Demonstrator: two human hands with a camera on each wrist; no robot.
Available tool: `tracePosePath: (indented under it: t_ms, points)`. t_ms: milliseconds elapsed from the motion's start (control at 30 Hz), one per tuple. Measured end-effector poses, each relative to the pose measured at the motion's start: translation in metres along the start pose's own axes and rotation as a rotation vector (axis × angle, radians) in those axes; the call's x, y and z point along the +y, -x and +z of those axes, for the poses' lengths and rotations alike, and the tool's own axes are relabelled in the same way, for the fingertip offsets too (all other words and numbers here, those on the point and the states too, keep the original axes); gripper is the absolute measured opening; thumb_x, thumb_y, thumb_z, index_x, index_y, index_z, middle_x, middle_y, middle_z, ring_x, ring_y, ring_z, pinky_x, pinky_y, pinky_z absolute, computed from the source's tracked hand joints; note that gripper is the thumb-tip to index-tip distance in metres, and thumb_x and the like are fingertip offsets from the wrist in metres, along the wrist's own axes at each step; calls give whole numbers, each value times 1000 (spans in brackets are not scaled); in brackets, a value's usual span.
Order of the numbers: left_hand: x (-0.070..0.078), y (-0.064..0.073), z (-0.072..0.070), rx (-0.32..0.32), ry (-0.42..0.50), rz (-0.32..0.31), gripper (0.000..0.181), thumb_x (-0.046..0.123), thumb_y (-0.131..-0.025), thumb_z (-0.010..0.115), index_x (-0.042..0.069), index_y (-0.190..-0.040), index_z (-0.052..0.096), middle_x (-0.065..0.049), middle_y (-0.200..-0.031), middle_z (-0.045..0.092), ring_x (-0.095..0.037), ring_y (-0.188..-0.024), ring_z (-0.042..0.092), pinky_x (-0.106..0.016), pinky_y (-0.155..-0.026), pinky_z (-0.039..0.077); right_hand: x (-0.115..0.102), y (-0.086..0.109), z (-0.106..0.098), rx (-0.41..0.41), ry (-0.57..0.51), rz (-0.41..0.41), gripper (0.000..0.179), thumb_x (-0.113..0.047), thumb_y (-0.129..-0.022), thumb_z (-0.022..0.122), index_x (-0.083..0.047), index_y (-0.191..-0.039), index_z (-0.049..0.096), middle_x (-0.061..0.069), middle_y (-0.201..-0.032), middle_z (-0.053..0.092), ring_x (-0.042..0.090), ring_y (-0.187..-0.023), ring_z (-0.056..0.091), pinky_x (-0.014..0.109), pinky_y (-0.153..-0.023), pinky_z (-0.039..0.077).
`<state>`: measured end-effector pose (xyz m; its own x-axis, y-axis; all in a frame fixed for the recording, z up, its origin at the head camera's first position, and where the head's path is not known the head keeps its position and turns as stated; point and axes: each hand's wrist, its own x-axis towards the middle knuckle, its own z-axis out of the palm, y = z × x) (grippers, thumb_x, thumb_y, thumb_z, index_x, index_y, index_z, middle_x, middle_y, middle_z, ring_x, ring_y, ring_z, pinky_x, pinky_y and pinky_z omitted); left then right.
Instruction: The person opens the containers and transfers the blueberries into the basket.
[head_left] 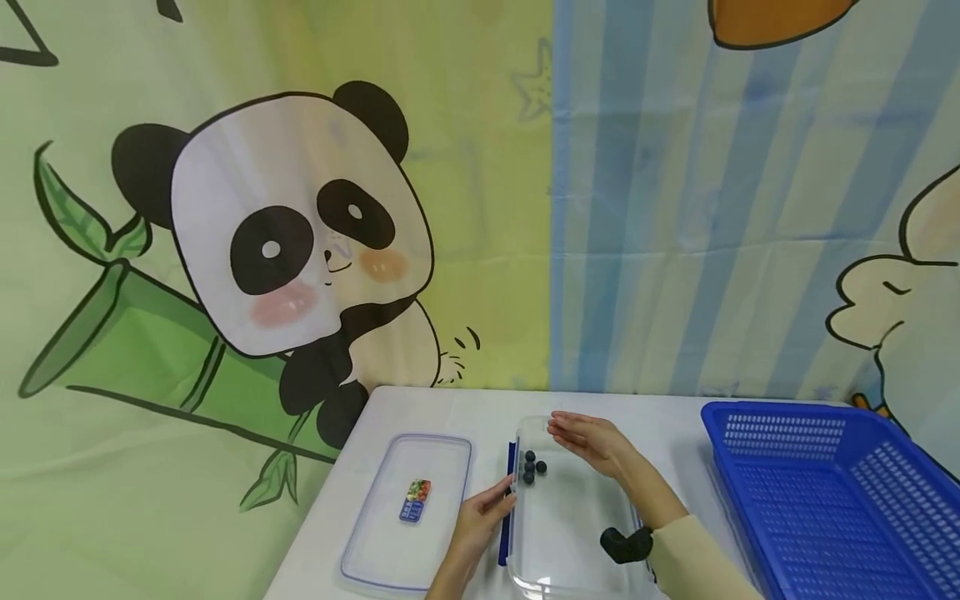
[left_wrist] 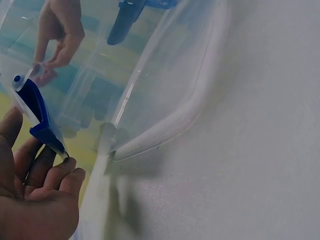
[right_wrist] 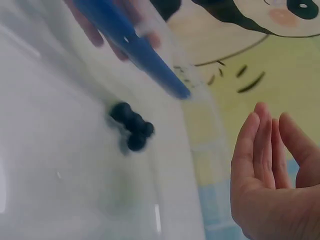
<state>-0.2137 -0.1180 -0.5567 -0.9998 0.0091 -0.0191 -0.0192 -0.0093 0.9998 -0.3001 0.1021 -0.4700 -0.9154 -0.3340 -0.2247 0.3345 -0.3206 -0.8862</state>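
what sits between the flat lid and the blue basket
In the head view, the clear box lies between the lid and the basket, with small dark balls in it; the left hand and right hand are there too.

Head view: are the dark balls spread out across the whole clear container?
No, the dark balls sit bunched together near the left side of the clear container there.

The label (head_left: 415, 501) carries print too small to read. In the head view, the left hand (head_left: 478, 523) hides part of the latch (head_left: 505, 537), and the basket (head_left: 825, 500) runs off at right and bottom. In the right wrist view, the balls (right_wrist: 133, 122) blur and the right hand (right_wrist: 267, 200) is cut off.
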Motion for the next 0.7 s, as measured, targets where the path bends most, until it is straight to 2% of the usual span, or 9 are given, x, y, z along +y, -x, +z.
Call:
tracePosePath:
  t_ms: [133,300,433,567,700]
  points:
    - [-9,-2,3,-4,-6,-2,44,26,-84,68,9,-123,58,-10,-131,51,-30,-122,45,-38,-100,39,25,-15,9,90,20,18,43,-4,-89,59,12,-127,46,10,-95,68,18,-87,66,30,-84,52]
    - [-13,-1,4,-14,0,-5,41,24,-85,67,10,-122,59,-10,-130,52,-28,-122,45,-36,-100,40,44,-22,1,160,44,59,38,1,-89,57,12,-124,48,13,-93,68,19,-85,66,32,-83,53]
    - [-9,0,2,-20,-12,8,40,23,-86,66,10,-122,59,-8,-129,52,-27,-122,46,-34,-100,40,49,-28,-4,115,113,58,36,4,-87,58,14,-121,50,16,-97,67,20,-86,66,32,-82,53]
    - [7,5,0,-38,-3,33,39,21,-87,65,7,-123,58,-9,-129,53,-29,-122,46,-34,-100,40,49,-33,-5,44,194,68,36,4,-85,60,14,-119,52,16,-99,67,20,-87,66,32,-83,53]
    - [18,9,-2,-60,33,52,39,18,-88,64,2,-123,57,-11,-129,53,-31,-121,46,-34,-99,41,49,-35,-3,57,266,86,33,4,-86,60,13,-117,55,18,-100,66,21,-86,66,33,-81,54]
